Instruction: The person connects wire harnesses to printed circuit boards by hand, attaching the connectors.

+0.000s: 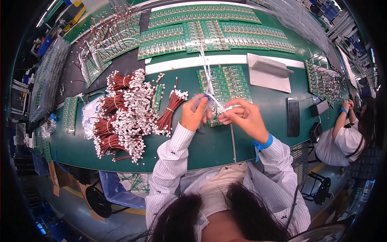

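Observation:
My left hand (195, 112) is closed on a bundle of thin white cables (209, 80), with a bit of blue showing at its fingertips. The cables run away from me over a green circuit board panel (231, 78) to the boards at the back. My right hand (246, 117), a blue band on its wrist, has its fingers pinched on the near ends of the same cables. Both hands are above the near part of that panel and partly cover it. The fine detail between the fingertips is too small to make out.
Tied bundles of red-brown wires with white connectors (119, 117) heap up at left; a smaller bundle (171, 111) lies closer. Rows of circuit boards (201, 36) line the back. A metal angle bracket (269, 74) and black phone-like slab (293, 117) are right. Another person (342, 137) sits far right.

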The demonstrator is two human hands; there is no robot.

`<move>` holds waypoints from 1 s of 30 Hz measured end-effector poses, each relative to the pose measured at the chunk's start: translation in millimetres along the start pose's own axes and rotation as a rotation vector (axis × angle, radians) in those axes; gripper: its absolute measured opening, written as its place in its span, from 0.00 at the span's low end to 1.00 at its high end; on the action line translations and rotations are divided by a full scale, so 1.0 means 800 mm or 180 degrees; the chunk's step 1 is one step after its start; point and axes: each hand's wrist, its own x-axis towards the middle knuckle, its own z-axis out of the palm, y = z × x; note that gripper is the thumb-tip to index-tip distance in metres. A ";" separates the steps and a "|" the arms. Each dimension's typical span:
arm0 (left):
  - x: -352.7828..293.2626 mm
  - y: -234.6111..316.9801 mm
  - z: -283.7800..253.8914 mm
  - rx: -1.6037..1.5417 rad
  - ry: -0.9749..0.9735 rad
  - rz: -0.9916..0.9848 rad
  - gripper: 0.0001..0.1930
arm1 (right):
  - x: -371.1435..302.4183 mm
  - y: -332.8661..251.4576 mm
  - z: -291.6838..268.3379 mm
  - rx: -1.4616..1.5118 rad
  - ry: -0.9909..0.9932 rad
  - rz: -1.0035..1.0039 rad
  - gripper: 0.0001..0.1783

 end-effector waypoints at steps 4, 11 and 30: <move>0.000 0.001 -0.001 0.0056 0.0013 0.0076 0.20 | -0.008 -0.017 -0.014 0.0010 -0.0400 0.0395 0.05; 0.004 0.004 -0.010 -0.0019 0.0259 0.0084 0.21 | -0.011 -0.006 -0.045 0.1362 -0.0666 -0.0650 0.04; 0.006 0.004 -0.011 -0.0155 0.0421 0.0102 0.21 | 0.001 0.071 -0.008 -0.3117 0.0039 -0.1421 0.05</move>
